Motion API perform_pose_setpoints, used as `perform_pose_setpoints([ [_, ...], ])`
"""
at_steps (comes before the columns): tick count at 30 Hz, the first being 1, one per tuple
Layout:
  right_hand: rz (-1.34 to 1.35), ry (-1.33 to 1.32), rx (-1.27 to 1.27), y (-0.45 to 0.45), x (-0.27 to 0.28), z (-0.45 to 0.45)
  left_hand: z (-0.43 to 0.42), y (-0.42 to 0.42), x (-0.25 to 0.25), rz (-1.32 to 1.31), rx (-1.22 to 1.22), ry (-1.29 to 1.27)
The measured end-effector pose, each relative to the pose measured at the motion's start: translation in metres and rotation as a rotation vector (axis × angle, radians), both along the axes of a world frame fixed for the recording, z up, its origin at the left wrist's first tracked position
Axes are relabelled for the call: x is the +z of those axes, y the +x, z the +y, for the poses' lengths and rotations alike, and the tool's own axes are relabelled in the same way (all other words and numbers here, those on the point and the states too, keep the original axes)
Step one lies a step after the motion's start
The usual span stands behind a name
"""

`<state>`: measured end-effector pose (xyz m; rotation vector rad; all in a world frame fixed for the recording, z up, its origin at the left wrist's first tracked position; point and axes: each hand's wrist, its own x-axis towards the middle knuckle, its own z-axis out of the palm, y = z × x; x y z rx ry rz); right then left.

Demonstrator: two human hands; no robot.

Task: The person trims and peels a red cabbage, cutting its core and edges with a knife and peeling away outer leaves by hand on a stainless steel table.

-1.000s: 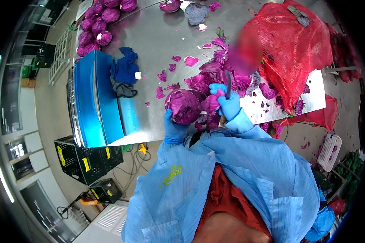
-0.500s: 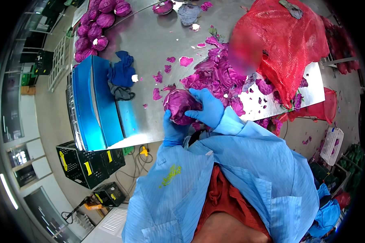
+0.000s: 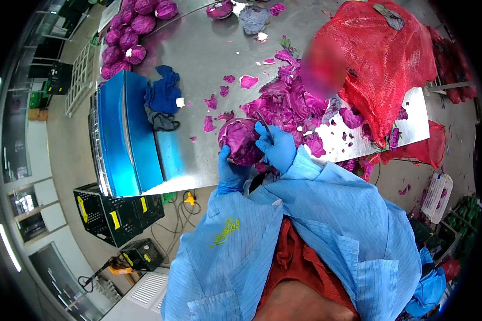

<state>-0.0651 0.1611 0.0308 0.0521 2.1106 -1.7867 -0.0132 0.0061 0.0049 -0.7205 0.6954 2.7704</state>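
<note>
Leaves [image 3: 286,104] lie off in a heap, but left fingers [image 3: 224,155] hold a red cabbage [image 3: 239,138], maybe half done, right fingers [image 3: 263,145] a knife [image 3: 266,127].

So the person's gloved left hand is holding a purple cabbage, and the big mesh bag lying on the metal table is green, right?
Not quite: the big mesh bag lying on the metal table is red, not green, as the head view shows. The gloved left hand is indeed holding a purple cabbage.
</note>
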Motion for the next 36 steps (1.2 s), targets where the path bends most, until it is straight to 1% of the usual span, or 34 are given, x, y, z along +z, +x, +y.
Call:
perform_pose_setpoints([
  [2,0.010,-0.004,-0.013,-0.001,-0.001,0.001,0.000,-0.001,-0.004,0.004,0.001,0.006],
  [5,-0.163,-0.127,-0.037,-0.011,0.007,0.011,-0.001,-0.002,-0.001,0.047,-0.002,-0.054],
  [8,0.179,0.039,0.041,-0.034,0.008,0.020,-0.011,0.000,-0.009,0.129,-0.036,-0.167],
  [9,0.111,0.057,0.090,-0.039,0.006,0.021,-0.015,-0.001,-0.008,0.160,-0.055,-0.207],
  [13,0.142,0.145,0.395,-0.058,-0.001,0.026,-0.025,-0.002,-0.003,0.213,-0.124,-0.322],
  [16,0.167,0.073,0.470,-0.059,0.003,0.027,-0.025,-0.006,0.010,0.236,-0.181,-0.508],
  [17,0.258,0.102,0.499,-0.059,0.001,0.026,-0.024,-0.007,0.012,0.224,-0.195,-0.536],
  [20,0.417,0.213,0.578,-0.056,0.009,0.024,-0.027,-0.011,0.001,0.181,-0.264,-0.730],
  [21,0.388,0.232,0.617,-0.055,0.005,0.022,-0.030,-0.013,-0.008,0.177,-0.302,-0.769],
  [23,0.414,0.337,0.684,-0.054,-0.001,0.020,-0.038,-0.015,-0.025,0.168,-0.374,-0.853],
  [24,0.426,0.389,0.720,-0.054,-0.004,0.020,-0.038,-0.016,-0.025,0.150,-0.392,-0.842],
  [26,0.396,0.379,0.766,-0.057,-0.018,0.022,-0.037,-0.018,-0.025,0.115,-0.434,-0.818],
  [28,0.386,0.409,0.843,-0.063,-0.026,0.025,-0.036,-0.018,-0.029,0.129,-0.457,-0.868],
  [31,0.357,0.396,0.857,-0.060,-0.032,0.028,-0.039,-0.017,-0.047,0.165,-0.506,-0.926],
  [32,0.382,0.434,0.830,-0.057,-0.033,0.026,-0.040,-0.017,-0.054,0.179,-0.524,-0.942],
  [34,0.430,0.509,0.775,-0.048,-0.035,0.021,-0.040,-0.019,-0.053,0.187,-0.538,-0.987],
  [36,0.474,0.508,0.713,-0.044,-0.041,0.016,-0.040,-0.020,-0.051,0.167,-0.550,-0.998],
])
